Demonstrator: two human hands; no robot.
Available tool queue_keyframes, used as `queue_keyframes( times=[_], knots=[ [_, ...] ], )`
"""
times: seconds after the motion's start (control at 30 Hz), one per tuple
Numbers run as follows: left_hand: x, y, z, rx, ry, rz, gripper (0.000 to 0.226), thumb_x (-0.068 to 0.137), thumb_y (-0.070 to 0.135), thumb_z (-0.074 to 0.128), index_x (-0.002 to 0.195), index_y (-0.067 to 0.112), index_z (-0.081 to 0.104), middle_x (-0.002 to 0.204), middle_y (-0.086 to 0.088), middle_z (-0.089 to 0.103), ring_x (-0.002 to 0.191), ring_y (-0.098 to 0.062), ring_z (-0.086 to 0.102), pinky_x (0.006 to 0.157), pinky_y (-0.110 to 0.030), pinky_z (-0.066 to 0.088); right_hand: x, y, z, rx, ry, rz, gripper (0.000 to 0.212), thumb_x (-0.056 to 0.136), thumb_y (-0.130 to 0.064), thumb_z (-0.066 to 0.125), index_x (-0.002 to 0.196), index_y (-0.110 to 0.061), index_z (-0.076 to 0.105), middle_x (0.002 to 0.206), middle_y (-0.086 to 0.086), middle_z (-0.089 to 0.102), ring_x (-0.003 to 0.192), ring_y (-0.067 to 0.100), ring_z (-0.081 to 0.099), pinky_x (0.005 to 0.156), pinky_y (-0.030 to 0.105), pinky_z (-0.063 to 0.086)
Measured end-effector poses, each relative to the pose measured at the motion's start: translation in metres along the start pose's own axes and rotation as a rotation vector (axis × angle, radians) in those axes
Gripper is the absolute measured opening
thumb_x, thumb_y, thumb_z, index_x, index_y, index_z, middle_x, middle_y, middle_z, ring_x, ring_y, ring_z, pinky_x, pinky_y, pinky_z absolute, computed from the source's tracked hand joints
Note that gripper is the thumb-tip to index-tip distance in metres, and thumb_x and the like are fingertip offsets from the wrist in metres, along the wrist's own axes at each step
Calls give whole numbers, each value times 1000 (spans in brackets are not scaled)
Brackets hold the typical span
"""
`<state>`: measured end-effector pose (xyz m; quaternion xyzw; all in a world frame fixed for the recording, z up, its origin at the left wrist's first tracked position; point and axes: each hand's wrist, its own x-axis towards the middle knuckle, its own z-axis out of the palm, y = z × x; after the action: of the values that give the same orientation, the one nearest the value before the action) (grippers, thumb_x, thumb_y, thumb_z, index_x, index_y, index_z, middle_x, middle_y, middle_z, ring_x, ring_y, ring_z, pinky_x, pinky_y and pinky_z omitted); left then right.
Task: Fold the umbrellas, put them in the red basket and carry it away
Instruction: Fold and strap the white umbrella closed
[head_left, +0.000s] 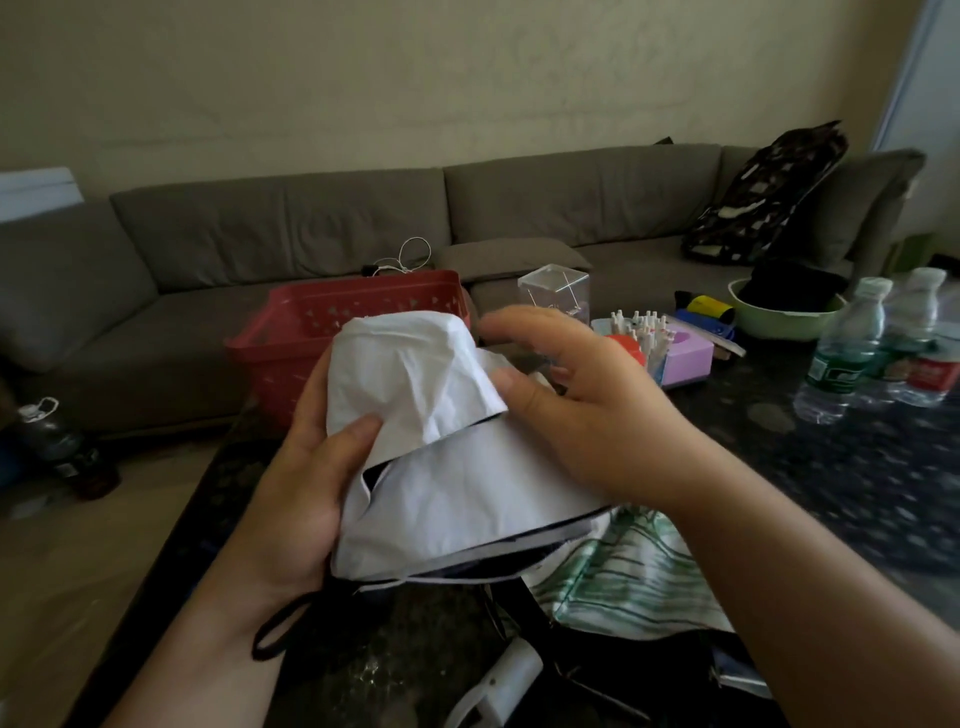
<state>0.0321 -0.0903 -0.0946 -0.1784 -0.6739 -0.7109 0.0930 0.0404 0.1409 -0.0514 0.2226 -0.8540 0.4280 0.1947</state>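
Note:
My left hand (306, 478) grips a collapsed white umbrella (441, 447) with a dark lining, thumb pressed on its cloth. A black wrist loop (275, 631) hangs from it below my left wrist. My right hand (571, 405) touches the cloth's right edge with its thumb, the fingers spread loosely above. Under my right forearm lies a second umbrella with a green leaf print (634, 582), and a white handle (511, 675) shows below it. The red basket (296, 322) stands on the dark table just behind the white umbrella.
On the dark speckled table (857, 493) stand a clear box (556, 293), a purple tissue box (685, 356), a green bowl (779, 322) and water bottles (844, 353). A grey sofa (311, 223) runs behind. A dark bottle (62, 447) sits on the floor at left.

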Motion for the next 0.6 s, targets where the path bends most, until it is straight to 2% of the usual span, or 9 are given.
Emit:
queue_keyframes(
  times=[0.07, 0.1, 0.17, 0.23, 0.33, 0.43, 0.47, 0.53, 0.6],
  knots=[
    [0, 1, 0, -39, -8, -32, 62, 96, 17, 54, 153, 40, 46, 136, 14, 69, 126, -11, 67, 99, -35, 59, 0, -2, -7, 48, -10, 68, 4, 95, -28, 75, 99, -26, 75, 99, -6, 75, 90, 6, 71, 84, 36, 60],
    [-1, 2, 0, -58, -15, -48, 63, 94, 17, 55, 151, 41, 48, 137, 13, 69, 127, -13, 67, 103, -40, 56, 0, -3, -12, 163, -34, 110, 5, 94, -24, 76, 90, -23, 75, 88, -3, 76, 79, 9, 70, 75, 36, 61],
    [-1, 2, -2, -59, -30, -64, 63, 93, 19, 60, 150, 42, 49, 138, 12, 69, 128, -13, 66, 107, -44, 49, -3, -1, -21, 458, -117, 156, 9, 94, -18, 73, 85, -16, 73, 73, -1, 72, 67, 10, 65, 62, 27, 56],
    [-2, 1, -4, -31, -47, -74, 67, 91, 20, 68, 150, 45, 49, 140, 13, 67, 130, -12, 65, 108, -44, 48, -5, -3, -29, 673, -186, 167, 6, 91, -16, 74, 86, -13, 76, 74, 0, 72, 67, 10, 66, 64, 22, 53],
    [-2, 2, -6, -49, -88, -103, 70, 85, 28, 66, 151, 45, 47, 140, 10, 68, 126, -14, 67, 99, -38, 58, -6, -3, -32, 805, -208, 150, 3, 83, -14, 80, 86, -15, 81, 81, 7, 76, 73, 16, 72, 69, 26, 58],
    [-1, 3, -8, -36, -138, -114, 92, 69, 50, 88, 152, 45, 48, 143, 2, 66, 127, -21, 67, 95, -42, 55, -9, -4, -37, 903, -192, 156, 15, 82, -8, 70, 89, -13, 82, 76, 8, 75, 65, 15, 70, 64, 25, 58],
    [-1, 6, -7, -42, -147, -119, 96, 66, 53, 90, 152, 45, 48, 143, 1, 66, 127, -22, 67, 95, -44, 54, -9, -5, -39, 912, -184, 153, 19, 83, -6, 66, 88, -15, 82, 75, 7, 75, 64, 15, 70, 62, 25, 57],
    [-2, 8, -6, -48, -127, -106, 78, 83, 39, 80, 153, 43, 47, 142, 2, 67, 127, -23, 67, 97, -44, 54, -10, -6, -44, 932, -174, 151, 23, 83, -3, 64, 87, -17, 82, 75, 6, 76, 62, 15, 70, 61, 25, 58],
    [-3, 9, -4, -37, -99, -103, 61, 101, 15, 62, 153, 42, 46, 137, 9, 69, 125, -16, 68, 92, -35, 59, -10, -7, -48, 950, -189, 146, 21, 83, -3, 67, 89, -17, 81, 73, 8, 73, 59, 17, 68, 56, 25, 56]
  ],
)
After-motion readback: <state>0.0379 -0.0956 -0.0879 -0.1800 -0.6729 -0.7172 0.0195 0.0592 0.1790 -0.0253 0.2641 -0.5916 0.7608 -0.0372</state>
